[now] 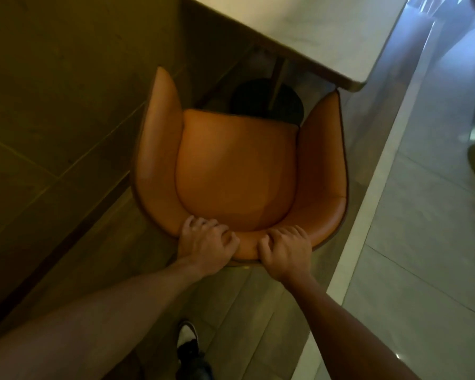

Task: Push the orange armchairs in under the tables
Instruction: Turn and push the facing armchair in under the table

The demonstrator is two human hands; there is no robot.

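Observation:
An orange armchair (237, 168) with a curved back and two arms stands directly below me, its open front facing a pale marble-topped table (307, 31). My left hand (205, 244) and my right hand (284, 249) both grip the top rim of the chair's backrest, side by side. The chair's arm tips reach about level with the table's near edge. The seat sits outside the tabletop. The table's slim post and round black base (266, 101) show just beyond the seat's front edge.
A dark wood-panelled wall (66, 91) runs along the left, close to the chair's left arm. To the right lies a pale raised strip (368, 215) and glossy light floor tiles. My shoe (188, 344) is on the tiled floor behind the chair.

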